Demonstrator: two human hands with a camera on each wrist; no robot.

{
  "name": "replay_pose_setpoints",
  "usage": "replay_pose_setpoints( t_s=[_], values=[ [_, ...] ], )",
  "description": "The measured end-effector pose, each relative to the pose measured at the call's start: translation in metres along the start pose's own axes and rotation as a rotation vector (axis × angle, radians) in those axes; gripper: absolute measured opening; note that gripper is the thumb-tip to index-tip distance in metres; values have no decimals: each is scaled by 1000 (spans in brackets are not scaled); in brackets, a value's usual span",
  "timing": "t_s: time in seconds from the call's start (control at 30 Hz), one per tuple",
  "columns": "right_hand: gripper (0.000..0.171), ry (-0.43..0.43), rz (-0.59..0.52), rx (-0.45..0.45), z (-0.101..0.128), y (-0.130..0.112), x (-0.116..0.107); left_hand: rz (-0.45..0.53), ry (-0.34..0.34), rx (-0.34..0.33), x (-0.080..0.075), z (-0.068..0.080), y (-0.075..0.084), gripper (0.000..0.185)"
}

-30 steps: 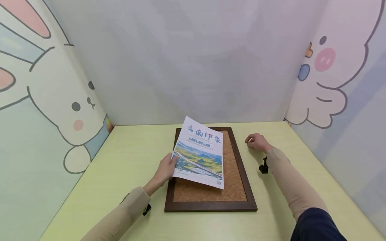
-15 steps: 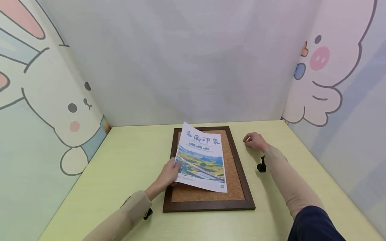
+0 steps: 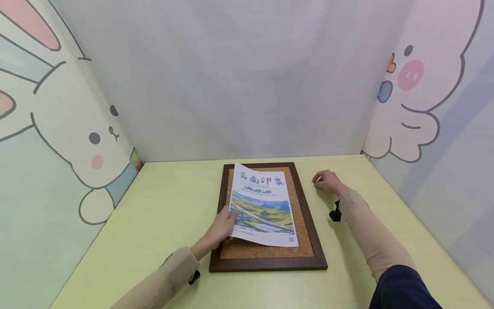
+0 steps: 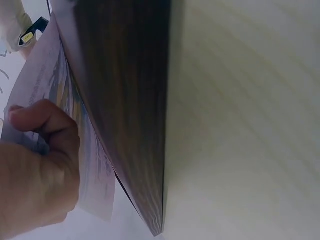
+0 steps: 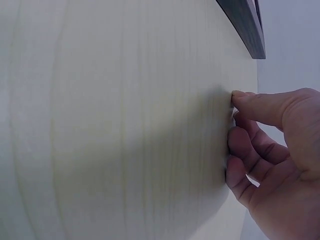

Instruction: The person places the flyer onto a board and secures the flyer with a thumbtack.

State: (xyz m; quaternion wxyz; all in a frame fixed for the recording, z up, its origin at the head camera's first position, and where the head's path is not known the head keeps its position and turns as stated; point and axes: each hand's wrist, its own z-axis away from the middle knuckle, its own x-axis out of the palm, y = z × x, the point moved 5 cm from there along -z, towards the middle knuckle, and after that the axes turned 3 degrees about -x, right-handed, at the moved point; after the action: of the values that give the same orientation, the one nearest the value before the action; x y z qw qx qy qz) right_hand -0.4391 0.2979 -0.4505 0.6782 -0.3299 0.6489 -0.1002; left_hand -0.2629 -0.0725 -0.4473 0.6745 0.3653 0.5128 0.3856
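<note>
Poster (image 3: pixel 263 208), printed sheet with a landscape picture and coloured heading characters, lay over the cork board (image 3: pixel 305 234), a dark wooden-framed panel resting flat on the pale green table (image 3: pixel 162 206).

Left hand (image 3: pixel 223 225): held the poster's left edge, thumb curled over the paper as shown in the left wrist view (image 4: pixel 47 117), remaining fingers beneath the sheet. That edge sat slightly raised above the frame's left rail; the far right portion appeared to rest on the cork.

Poster position: roughly centred in the frame's upper part, somewhat skewed, a strip of bare cork showing below and to the right.

Right hand (image 3: pixel 326 181): rested on the table just right of the frame, fingers loosely curled with tips touching the tabletop (image 5: pixel 240 100), holding nothing visible.

Progress, as judged: sheet brought onto the board; not yet flattened or squared; no fastening seen on it.
</note>
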Motion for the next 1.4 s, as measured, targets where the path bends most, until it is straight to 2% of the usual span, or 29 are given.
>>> replay_pose_setpoints(
  t_s=[0.17, 0.67, 0.93, 1.17, 1.4],
  values=[
    [17, -13, -11, 17, 0, 0, 0, -20, -31, 6, 2, 1, -1, 34],
    [16, -37, -8, 28, 0, 1, 1, -36, -42, -1, 7, 1, -4, 32],
    [14, -26, 16, 20, -2, 5, 1, -35, -54, -11, 11, -2, -2, 37],
    [13, -8, 8, 5, -2, 4, 0, -128, -71, 22, 7, -2, 0, 37],
    [13, -13, 7, -2, -4, 8, 0, -229, -72, 79, -4, -1, 3, 31]
  ],
)
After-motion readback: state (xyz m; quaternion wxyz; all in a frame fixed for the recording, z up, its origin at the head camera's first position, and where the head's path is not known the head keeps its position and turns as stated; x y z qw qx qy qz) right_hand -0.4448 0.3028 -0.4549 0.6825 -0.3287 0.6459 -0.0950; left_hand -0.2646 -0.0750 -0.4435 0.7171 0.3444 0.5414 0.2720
